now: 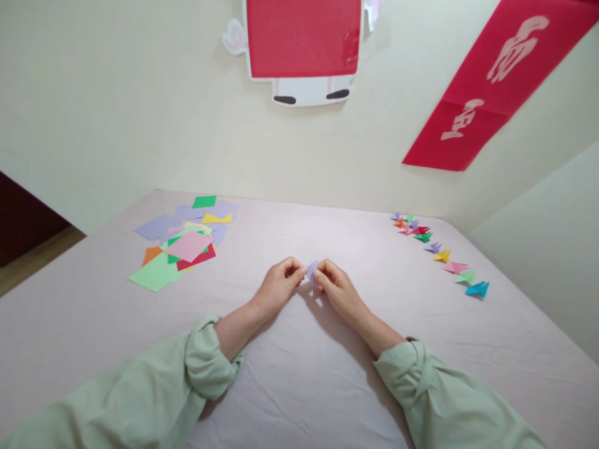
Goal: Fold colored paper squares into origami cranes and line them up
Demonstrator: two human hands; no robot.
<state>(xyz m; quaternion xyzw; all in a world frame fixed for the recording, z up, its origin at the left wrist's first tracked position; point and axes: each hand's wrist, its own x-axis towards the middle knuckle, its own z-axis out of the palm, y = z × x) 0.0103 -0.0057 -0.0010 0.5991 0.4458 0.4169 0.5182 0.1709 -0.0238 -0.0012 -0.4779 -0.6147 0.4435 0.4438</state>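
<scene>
My left hand and my right hand meet at the middle of the table, fingers pinched together on a small folded lilac paper piece held between them just above the surface. Both forearms wear rolled pale green sleeves. A loose pile of coloured paper squares lies to the far left of my hands. A row of several small folded paper shapes runs along the far right side.
The table wears a pale pink cloth. A cream wall rises behind it, with a red and white poster and a slanted red banner. The table's left edge drops to a wooden floor.
</scene>
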